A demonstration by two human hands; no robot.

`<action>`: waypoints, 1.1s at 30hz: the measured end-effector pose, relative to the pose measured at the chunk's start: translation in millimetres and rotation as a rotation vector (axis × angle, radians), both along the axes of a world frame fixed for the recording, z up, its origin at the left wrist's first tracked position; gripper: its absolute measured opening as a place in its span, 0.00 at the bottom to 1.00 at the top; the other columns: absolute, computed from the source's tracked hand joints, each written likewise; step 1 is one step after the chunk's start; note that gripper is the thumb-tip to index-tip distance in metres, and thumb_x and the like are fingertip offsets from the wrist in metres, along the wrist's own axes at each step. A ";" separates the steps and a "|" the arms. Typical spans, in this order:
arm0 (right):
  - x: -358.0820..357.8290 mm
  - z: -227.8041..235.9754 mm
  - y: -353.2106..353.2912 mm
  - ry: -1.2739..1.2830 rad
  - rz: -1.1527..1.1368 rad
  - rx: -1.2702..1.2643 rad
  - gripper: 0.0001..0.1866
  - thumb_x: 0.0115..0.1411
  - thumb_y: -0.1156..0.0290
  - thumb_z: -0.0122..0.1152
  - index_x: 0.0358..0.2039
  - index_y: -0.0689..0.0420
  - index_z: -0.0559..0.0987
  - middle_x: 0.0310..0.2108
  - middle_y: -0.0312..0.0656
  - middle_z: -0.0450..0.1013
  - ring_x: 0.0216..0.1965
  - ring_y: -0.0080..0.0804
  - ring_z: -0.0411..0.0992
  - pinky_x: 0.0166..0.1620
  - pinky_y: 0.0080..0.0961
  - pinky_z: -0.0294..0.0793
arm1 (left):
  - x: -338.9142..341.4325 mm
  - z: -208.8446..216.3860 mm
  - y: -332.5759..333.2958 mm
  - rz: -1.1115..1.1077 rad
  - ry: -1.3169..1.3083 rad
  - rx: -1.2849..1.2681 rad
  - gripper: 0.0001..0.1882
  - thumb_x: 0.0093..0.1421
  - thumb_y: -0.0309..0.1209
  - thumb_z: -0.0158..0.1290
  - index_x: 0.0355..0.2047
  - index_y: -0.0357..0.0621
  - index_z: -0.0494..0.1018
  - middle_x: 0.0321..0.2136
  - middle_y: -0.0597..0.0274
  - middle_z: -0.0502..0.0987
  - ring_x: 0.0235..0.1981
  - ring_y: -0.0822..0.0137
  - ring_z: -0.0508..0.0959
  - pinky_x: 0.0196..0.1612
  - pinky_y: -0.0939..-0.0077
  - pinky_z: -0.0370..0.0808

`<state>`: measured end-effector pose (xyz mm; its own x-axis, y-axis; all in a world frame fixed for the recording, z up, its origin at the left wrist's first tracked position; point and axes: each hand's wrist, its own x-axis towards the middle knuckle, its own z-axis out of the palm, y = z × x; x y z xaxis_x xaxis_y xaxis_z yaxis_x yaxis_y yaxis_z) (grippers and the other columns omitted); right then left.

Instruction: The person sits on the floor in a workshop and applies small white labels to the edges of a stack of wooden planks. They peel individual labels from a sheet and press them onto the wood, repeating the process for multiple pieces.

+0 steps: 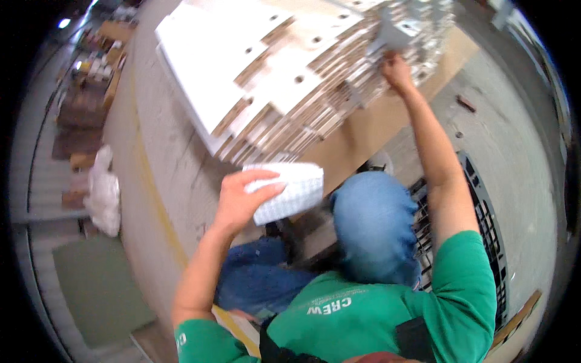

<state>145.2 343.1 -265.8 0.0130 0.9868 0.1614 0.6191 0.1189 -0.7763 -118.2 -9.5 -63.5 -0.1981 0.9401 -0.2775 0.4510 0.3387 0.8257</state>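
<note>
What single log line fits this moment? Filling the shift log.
left hand: holds white gridded pad | right hand: at stacked white-faced cardboard sheets | seated

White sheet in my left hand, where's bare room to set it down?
Bare concrete floor lies left of the stack of white drilled panels, up to the yellow floor line. It is crowded at the stack's edge, where the right hand reaches. The left hand holds the white sheet.

— Where is the head camera sitting? 
— On the person's head, looking steeply down past the green shirt point(387, 314) and knees. 
— How near is it looking? 
— Close: forearms are rising from the lower edge toward the stack of boards point(290, 78), with the fisheye bending the floor point(520, 181) at the rim.
</note>
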 end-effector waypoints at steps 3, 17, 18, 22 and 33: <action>13.6 6.9 -1.8 -0.028 0.138 0.029 0.21 0.51 0.66 0.49 0.46 0.58 0.71 0.43 0.54 0.70 0.45 0.51 0.68 0.48 0.36 0.67 | 2.3 7.3 1.6 0.063 -0.048 0.042 0.11 0.47 0.26 0.60 0.33 0.37 0.77 0.31 0.60 0.77 0.34 0.71 0.75 0.38 0.80 0.72; -25.8 89.8 -132.5 0.259 0.607 -0.142 0.09 0.55 0.70 0.53 0.34 0.61 0.75 0.23 0.34 0.71 0.25 0.20 0.67 0.30 0.19 0.68 | 7.3 15.7 -11.7 0.158 -0.214 0.180 0.09 0.48 0.22 0.58 0.33 0.36 0.77 0.30 0.62 0.77 0.31 0.75 0.75 0.35 0.82 0.73; -16.3 70.4 -112.0 0.316 0.520 -0.222 0.09 0.55 0.70 0.53 0.33 0.60 0.75 0.22 0.34 0.71 0.24 0.21 0.67 0.29 0.19 0.68 | 8.2 14.4 -10.2 0.139 -0.201 0.186 0.09 0.48 0.22 0.58 0.33 0.36 0.77 0.29 0.63 0.77 0.30 0.76 0.75 0.35 0.83 0.73; 10.6 46.3 -60.1 0.520 0.083 -0.237 0.14 0.56 0.67 0.47 0.41 0.59 0.73 0.25 0.36 0.70 0.20 0.21 0.64 0.23 0.20 0.65 | 7.5 12.9 -12.0 0.122 -0.205 0.176 0.09 0.49 0.22 0.58 0.32 0.37 0.77 0.29 0.65 0.77 0.31 0.77 0.74 0.35 0.83 0.72; 3.9 27.5 -14.6 0.540 0.178 -0.384 0.15 0.55 0.68 0.44 0.42 0.57 0.71 0.23 0.39 0.69 0.15 0.23 0.61 0.17 0.22 0.61 | 6.4 12.9 -8.3 0.089 -0.104 0.183 0.09 0.49 0.24 0.58 0.33 0.38 0.77 0.30 0.64 0.77 0.34 0.75 0.74 0.39 0.82 0.70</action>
